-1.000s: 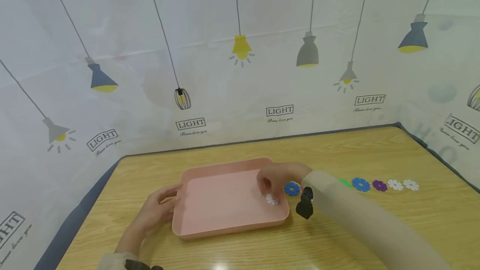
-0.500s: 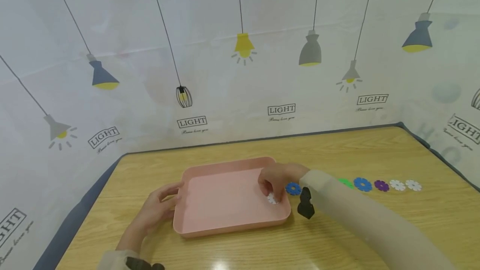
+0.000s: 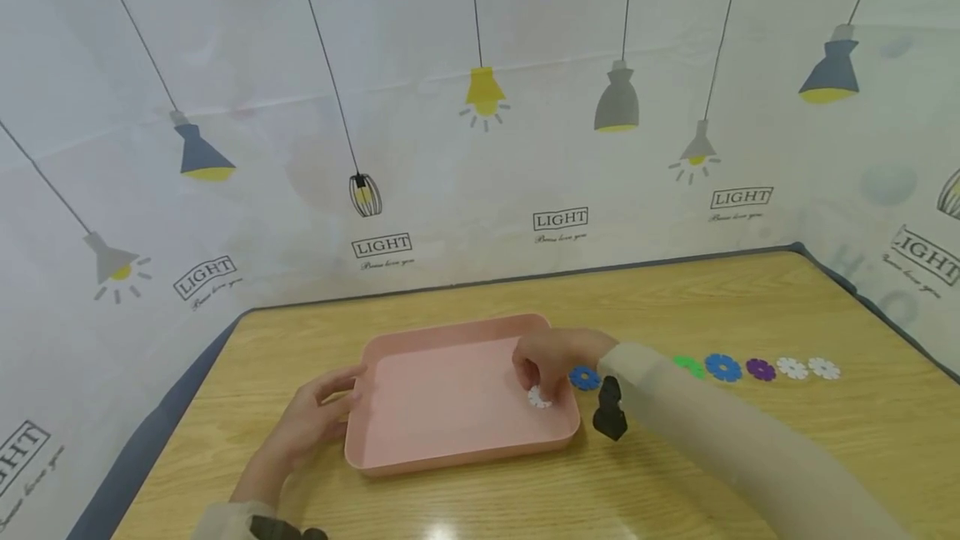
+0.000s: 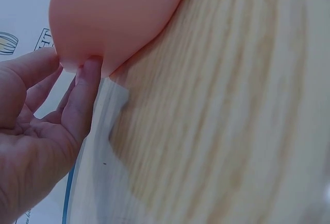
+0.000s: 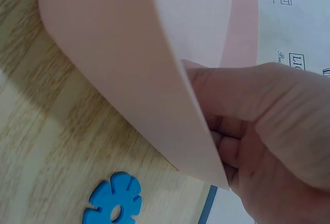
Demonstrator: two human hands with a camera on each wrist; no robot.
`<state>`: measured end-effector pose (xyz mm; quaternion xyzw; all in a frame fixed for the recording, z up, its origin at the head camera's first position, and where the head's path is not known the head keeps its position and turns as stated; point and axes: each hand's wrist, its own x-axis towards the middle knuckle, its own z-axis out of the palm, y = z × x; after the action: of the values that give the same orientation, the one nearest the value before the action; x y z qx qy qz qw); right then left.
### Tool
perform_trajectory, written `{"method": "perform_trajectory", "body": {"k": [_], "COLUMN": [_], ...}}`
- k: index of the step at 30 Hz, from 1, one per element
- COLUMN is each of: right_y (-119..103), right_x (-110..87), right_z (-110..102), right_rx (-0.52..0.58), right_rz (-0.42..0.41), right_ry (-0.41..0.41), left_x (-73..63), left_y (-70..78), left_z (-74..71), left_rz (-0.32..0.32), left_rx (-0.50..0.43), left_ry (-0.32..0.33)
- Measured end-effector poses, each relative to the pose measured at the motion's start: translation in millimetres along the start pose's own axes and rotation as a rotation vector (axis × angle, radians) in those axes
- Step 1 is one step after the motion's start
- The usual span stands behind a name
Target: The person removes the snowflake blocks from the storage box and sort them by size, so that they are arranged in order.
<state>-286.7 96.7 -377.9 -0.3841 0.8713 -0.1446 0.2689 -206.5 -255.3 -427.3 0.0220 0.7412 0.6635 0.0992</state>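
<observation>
A shallow pink tray [image 3: 442,407] lies on the wooden table. At its left end my left hand [image 3: 311,415] holds the wall; in the left wrist view, the thumb [image 4: 92,74] presses the tray's outer side [image 4: 118,18]. My right hand [image 3: 551,357] reaches over the right wall, fingers curled down, pinching a white snowflake disc [image 3: 537,397] just above or on the tray floor. In the right wrist view the tray wall [image 5: 118,49] hides that disc and the fingertips. A blue snowflake disc [image 3: 583,380] lies outside, close to the right wall.
Right of the forearm, a row of discs continues on the table: a green one [image 3: 692,365], a blue one [image 3: 712,367], a purple one [image 3: 753,371] and two white ones, the last [image 3: 824,374] farthest right. A lamp-printed sheet [image 3: 450,190] stands behind the table.
The white disc has shifted slightly left and tilted a little differently under my right fingers. My left hand and the tray stay put; the whole head view sways slightly.
</observation>
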Motion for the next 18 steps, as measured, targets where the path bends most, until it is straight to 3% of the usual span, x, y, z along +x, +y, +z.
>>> {"method": "perform_trajectory", "body": {"k": [10, 15, 18], "right_y": [-1.4, -2.6, -1.5], "right_x": [0.9, 1.0, 0.1], "right_z": [-1.6, -0.8, -0.5], "right_rx": [0.009, -0.013, 0.033], "right_rz": [0.056, 0.061, 0.025], "right_ry": [-0.053, -0.044, -0.004], "left_x": [0.3, 0.5, 0.2], "left_y": [-0.6, -1.1, -0.3], "left_z": [-1.4, -0.8, -0.6], "left_rz": [-0.003, -0.002, -0.005], "left_rx": [0.006, 0.000, 0.007], "left_ry": [-0.001, 0.000, 0.003]}}
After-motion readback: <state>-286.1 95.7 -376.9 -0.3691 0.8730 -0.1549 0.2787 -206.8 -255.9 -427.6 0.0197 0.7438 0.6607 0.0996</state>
